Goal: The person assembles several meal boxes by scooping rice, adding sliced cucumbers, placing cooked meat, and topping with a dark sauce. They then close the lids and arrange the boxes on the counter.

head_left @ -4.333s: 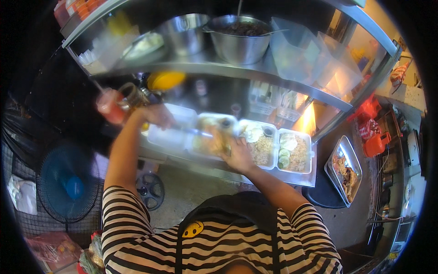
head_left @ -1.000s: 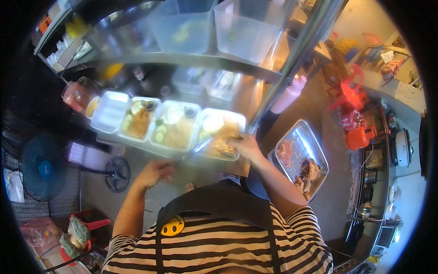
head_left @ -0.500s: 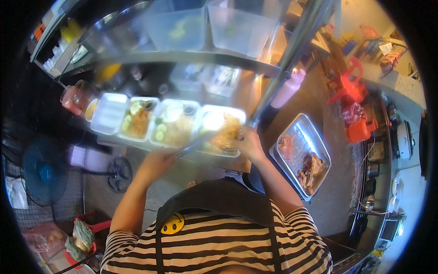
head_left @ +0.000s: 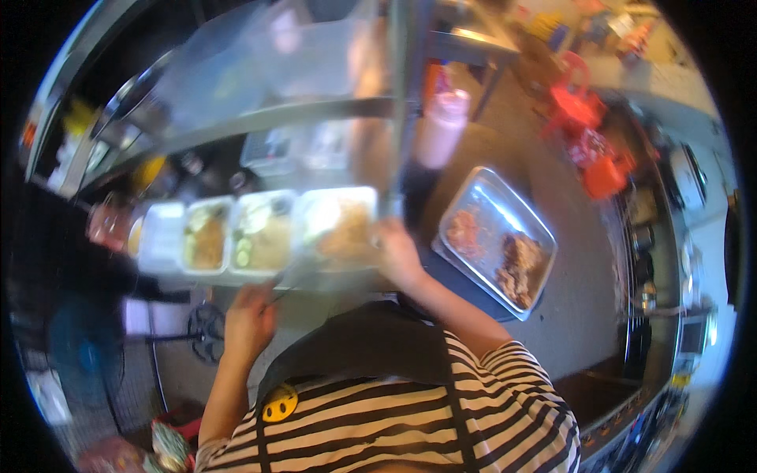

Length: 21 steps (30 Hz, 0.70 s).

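Note:
A row of white foam food boxes spans the counter in front of me. The rightmost box (head_left: 337, 193) holds a golden-brown shredded or fried food and something white, all smeared by motion. Beside it, the middle box (head_left: 262, 244) has cucumber slices, rice and a small dark cup. Another filled box (head_left: 206, 236) follows on the left, then an empty foam box (head_left: 163, 236). My left hand (head_left: 251, 317), below the middle box, is closed around a long, blurred, metal-looking utensil. At the rightmost box's right edge is my right hand (head_left: 400, 256), fingers curled; what they hold is hidden.
Right of the counter, a metal tray (head_left: 499, 243) carries browned meat pieces and a smaller lighter heap. A pink bottle (head_left: 444, 130) stands beyond it. A metal shelf rail (head_left: 260, 122) crosses above the boxes. A red plastic chair (head_left: 572, 102) is at the far right.
The whole view has shifted, with the boxes, bottle and tray now further left. My left hand has drawn back from the rightmost box, and my right hand sits slightly further off its edge.

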Available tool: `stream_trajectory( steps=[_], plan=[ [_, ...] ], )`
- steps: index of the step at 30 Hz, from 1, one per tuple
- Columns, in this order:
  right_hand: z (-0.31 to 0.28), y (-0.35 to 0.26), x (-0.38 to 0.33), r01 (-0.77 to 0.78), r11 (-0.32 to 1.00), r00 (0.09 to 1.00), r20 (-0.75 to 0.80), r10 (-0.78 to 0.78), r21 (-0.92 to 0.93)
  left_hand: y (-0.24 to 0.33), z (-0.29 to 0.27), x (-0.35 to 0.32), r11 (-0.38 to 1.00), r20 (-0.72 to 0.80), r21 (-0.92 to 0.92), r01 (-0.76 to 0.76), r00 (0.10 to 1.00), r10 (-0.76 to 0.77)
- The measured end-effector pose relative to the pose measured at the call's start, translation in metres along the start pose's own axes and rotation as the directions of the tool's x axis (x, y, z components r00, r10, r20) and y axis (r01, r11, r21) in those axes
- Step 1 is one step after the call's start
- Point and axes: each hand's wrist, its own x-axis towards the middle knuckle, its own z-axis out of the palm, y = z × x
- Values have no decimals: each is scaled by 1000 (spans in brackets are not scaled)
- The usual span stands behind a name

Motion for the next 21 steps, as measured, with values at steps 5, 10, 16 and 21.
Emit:
stream_trajectory(
  steps=[5,10,16,21],
  plan=[
    [-16,-4,-37,170,886,979,31,-203,431,41,24,22,667,174,-717,201,979,-107],
    [-57,-3,-73,-142,530,988,87,128,836,115,125,77,541,121,-833,-112,918,377],
    [-116,66,-152,-8,406,803,-236,547,914,222,160,113,622,163,-531,-576,650,742],
    [-155,94,-247,-208,571,551,-387,739,794,240,205,124,549,92,-127,-826,541,836]
  ],
)
